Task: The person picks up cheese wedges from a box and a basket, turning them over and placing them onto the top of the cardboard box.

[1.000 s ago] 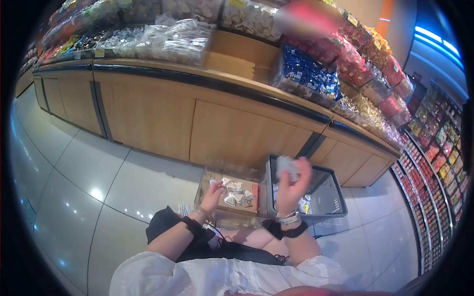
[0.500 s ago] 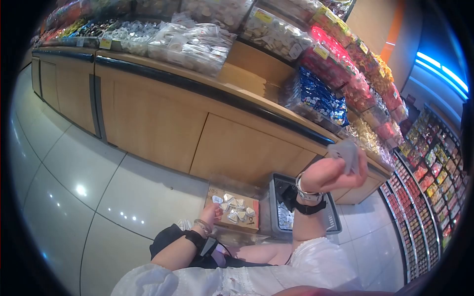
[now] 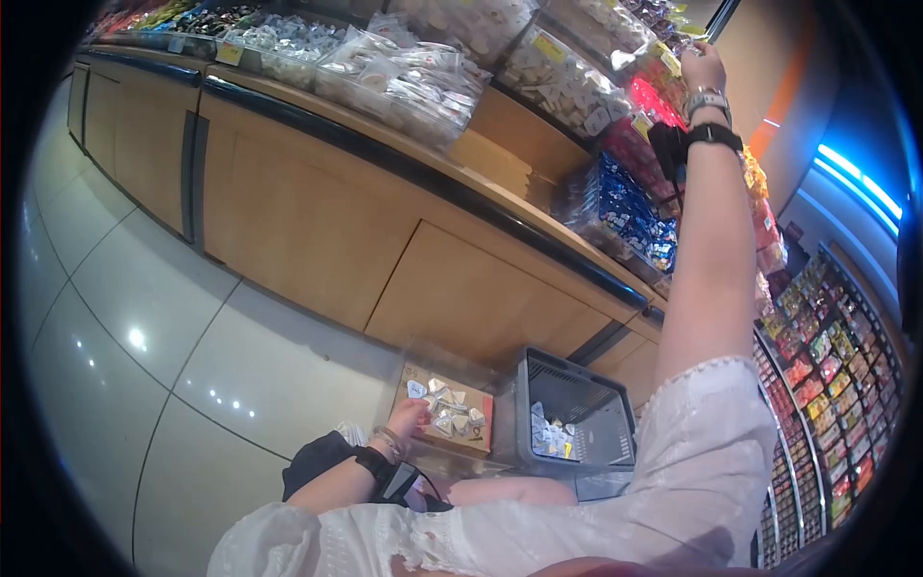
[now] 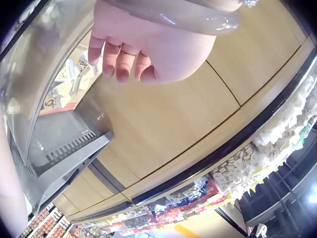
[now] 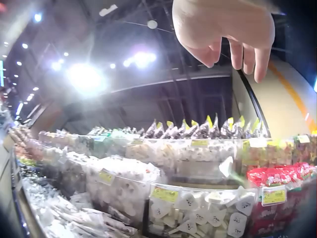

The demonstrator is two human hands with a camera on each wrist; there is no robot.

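My left hand (image 3: 409,418) is at the near left edge of a clear bin (image 3: 397,444) on the floor, fingers loosely bent and nothing visible in them. White triangular packets (image 3: 452,409) lie on the cardboard inside that bin. The left wrist view shows the fingers (image 4: 125,63) hanging beside the packets (image 4: 74,79). Stretched up over the shelf, my right hand (image 3: 702,67) has its fingers pointing down in the right wrist view, with no packet showing in them. A white triangular packet (image 5: 226,167) appears in front of the upper bins, apart from the hand.
A grey basket (image 3: 529,404) with several small packets at its left end stands right of the floor bin. Behind, a wooden counter (image 3: 298,221) carries tiers of clear candy bins, with blue bags (image 3: 625,212) and pink bags (image 5: 277,174). Another product rack (image 3: 836,375) stands to the right.
My right hand has swung from over the grey basket up to the top bins; the pale packet it held is out of its fingers. My left hand stays by the floor bin.
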